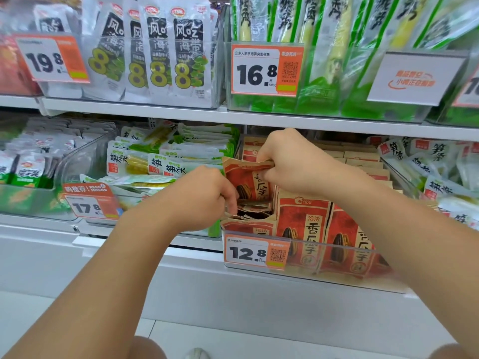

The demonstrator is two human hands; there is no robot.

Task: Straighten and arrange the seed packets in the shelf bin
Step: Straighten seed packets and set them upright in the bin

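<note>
Red-and-tan sunflower seed packets fill a clear plastic shelf bin (337, 257) on the lower shelf. My right hand (293, 161) pinches the top edge of one tilted seed packet (248, 180) at the bin's left side. My left hand (207, 195) has its fingers curled down into the gap beside that packet, gripping the edges of lower packets (252, 207) that lie slanted in the bin. Upright seed packets (303, 226) stand in rows at the bin's front and right. My left fingertips are hidden among the packets.
An orange 12.8 price tag (255, 252) hangs on the bin's front. A bin of green bamboo-shoot packs (166, 161) sits to the left, with more at the right (438, 172). The shelf above (233, 117) overhangs the bin closely.
</note>
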